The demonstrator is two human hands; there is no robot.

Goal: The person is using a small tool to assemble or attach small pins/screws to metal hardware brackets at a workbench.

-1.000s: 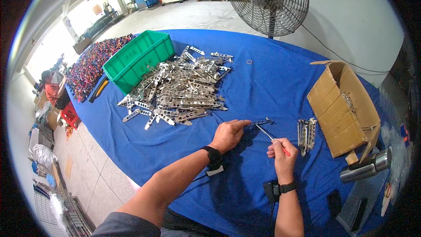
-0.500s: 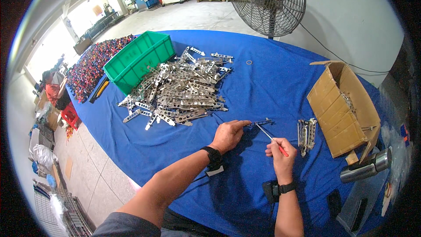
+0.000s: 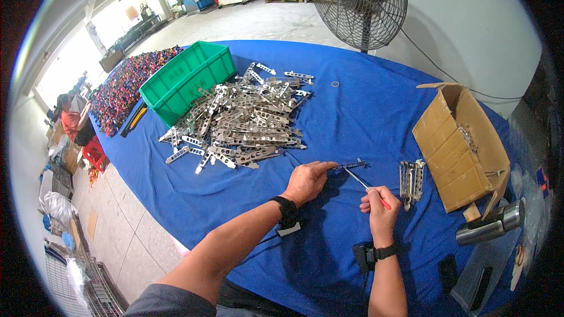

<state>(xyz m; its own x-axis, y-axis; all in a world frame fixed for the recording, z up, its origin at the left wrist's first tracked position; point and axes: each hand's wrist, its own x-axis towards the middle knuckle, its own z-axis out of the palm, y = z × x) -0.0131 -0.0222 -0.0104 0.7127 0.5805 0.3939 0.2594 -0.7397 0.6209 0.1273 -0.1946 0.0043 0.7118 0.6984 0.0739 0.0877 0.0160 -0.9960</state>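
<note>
My left hand (image 3: 306, 182) is closed at the near end of a perforated metal strip (image 3: 351, 165), holding it low over the blue cloth with the forefinger stretched along it. In my right hand (image 3: 383, 210) is a slim tool (image 3: 356, 177) with a thin metal shaft and a red handle, its tip touching or very close to the strip. A large loose pile of similar metal strips (image 3: 247, 120) lies beyond my left hand. To the right of my right hand, several strips (image 3: 413, 183) lie side by side in a small group.
Behind the pile stands a green crate (image 3: 188, 79), with a heap of small multicoloured parts (image 3: 129, 88) to its left. An open cardboard box (image 3: 449, 152), a steel flask (image 3: 490, 223) and a black fan (image 3: 358, 0) are on the right side. A person (image 3: 71, 120) sits far left.
My right hand and the tool have shifted very slightly to the right. The left hand keeps its hold on the strip.
</note>
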